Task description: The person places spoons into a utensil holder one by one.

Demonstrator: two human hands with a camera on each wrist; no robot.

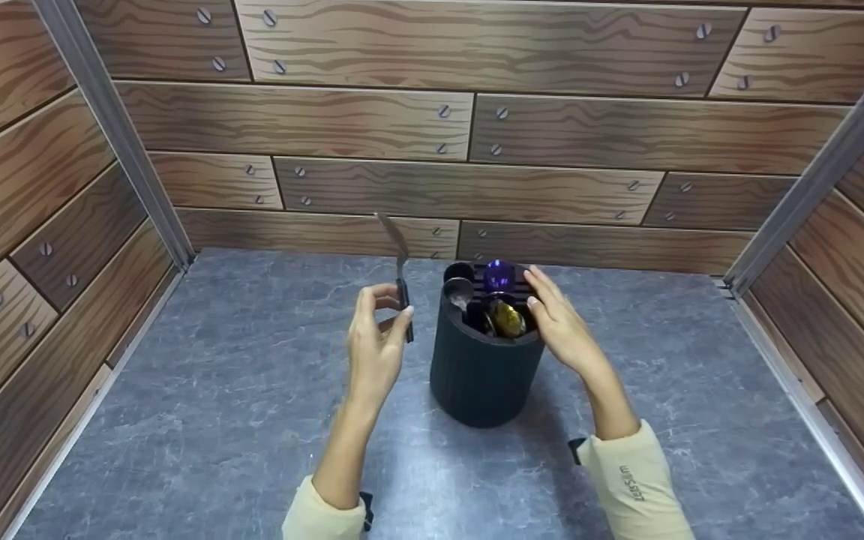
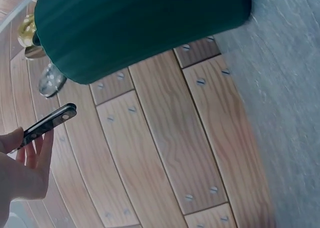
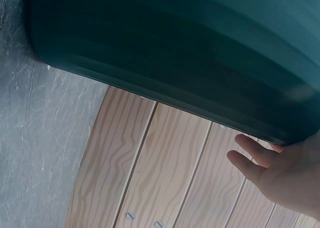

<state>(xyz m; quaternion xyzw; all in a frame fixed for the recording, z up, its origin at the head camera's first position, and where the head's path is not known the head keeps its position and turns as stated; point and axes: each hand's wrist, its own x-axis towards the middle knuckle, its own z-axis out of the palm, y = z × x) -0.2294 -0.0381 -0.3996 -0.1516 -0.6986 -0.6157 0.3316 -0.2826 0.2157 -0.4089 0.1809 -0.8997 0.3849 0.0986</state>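
My left hand (image 1: 374,351) pinches a knife (image 1: 403,291) by its black handle, blade upward, left of the holder. In the left wrist view the handle (image 2: 52,122) shows metal rivets, with thumb and fingers at its far end. The dark green utensil holder (image 1: 483,386) stands upright on the table. Out of its top stick a silver spoon (image 1: 459,291), a shiny purple rounded piece (image 1: 499,276) and a gold spoon-like head (image 1: 508,320). My right hand (image 1: 565,324) rests against the holder's right rim, fingers extended; in the right wrist view the hand (image 3: 287,175) is beside the green wall.
Beneath everything lies a grey marbled tabletop (image 1: 229,390). Wood-patterned panels rise at the back (image 1: 372,120), left (image 1: 34,247) and right (image 1: 844,300), joined by metal corner strips (image 1: 121,127).
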